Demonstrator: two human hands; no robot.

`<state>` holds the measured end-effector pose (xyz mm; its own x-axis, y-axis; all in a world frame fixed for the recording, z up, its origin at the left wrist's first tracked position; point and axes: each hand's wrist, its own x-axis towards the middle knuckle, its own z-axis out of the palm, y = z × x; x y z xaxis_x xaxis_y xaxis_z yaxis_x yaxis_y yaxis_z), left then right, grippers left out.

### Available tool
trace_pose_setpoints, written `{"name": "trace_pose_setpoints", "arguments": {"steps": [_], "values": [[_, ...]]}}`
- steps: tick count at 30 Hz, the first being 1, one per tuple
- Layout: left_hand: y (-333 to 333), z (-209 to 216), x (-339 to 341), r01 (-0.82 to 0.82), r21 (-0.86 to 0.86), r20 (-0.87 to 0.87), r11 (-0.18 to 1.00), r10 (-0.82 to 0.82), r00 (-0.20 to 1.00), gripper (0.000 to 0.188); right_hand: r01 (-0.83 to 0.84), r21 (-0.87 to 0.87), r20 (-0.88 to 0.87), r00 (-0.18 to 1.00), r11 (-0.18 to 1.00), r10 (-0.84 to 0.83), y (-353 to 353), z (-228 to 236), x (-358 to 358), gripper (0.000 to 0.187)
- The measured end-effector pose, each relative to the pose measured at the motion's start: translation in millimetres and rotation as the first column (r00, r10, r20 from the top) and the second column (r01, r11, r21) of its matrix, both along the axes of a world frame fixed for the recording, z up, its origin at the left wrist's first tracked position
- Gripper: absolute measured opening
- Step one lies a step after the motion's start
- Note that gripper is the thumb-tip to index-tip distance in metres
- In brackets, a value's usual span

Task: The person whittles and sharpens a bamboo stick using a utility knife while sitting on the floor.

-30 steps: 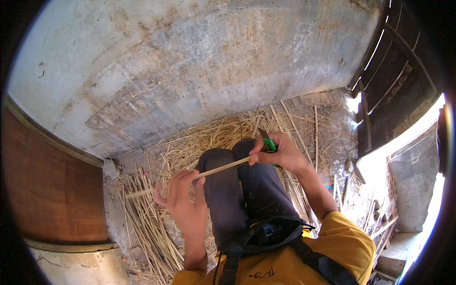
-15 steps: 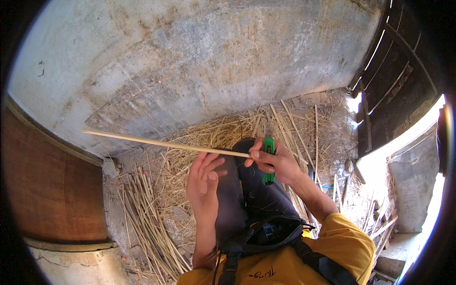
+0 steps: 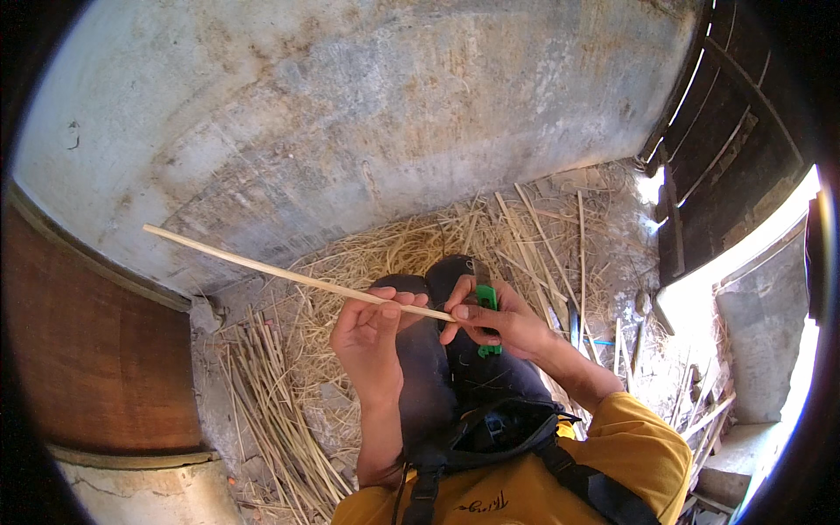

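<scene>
Pale stick [image 3: 254, 265] slants out L from above the legs [image 3: 424, 367]; R hand [image 3: 509, 324] pinches its R end (green knife [image 3: 486, 300] held there too), L hand [image 3: 369, 341] clamped on it nearby. Straw [image 3: 411, 247] & more sticks [image 3: 282, 422] on floor [image 3: 213, 376].

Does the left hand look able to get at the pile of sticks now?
Probably yes: the pile of sticks lies on that side with nothing visible between, though the left hand would likely have to release the pale wooden strip first.

Stained grey wall [image 3: 420, 122], brown panel [image 3: 96, 341]; bright gap [image 3: 739, 262] rightward
</scene>
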<state>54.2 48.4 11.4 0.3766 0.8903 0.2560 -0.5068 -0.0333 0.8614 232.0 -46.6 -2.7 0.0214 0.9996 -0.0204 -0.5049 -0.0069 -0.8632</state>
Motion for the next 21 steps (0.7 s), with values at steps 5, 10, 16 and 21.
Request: {"name": "trace_pose_setpoints", "arguments": {"steps": [5,10,16,21], "values": [[0,3,2,-0.019,0.035,-0.03,0.999,0.021,0.999,0.028,-0.017,-0.012,-0.015,1.0,1.0,0.017,2,1,-1,0.024],[2,6,0,0.015,0.026,-0.012,1.0,-0.014,1.0,0.02,-0.015,-0.01,0.033,0.999,1.0,0.016,0,0,-2,0.022],[-1,7,-2,0.05,0.06,-0.045,0.997,-0.047,0.998,0.032,0.139,0.012,0.119,0.983,0.99,-0.139,-1,0,-4,0.02],[-13,11,-13,0.093,-0.011,-0.114,0.996,-0.094,0.989,0.028,0.3,0.025,0.085,0.95,0.953,-0.302,0,2,1,0.021]]}}
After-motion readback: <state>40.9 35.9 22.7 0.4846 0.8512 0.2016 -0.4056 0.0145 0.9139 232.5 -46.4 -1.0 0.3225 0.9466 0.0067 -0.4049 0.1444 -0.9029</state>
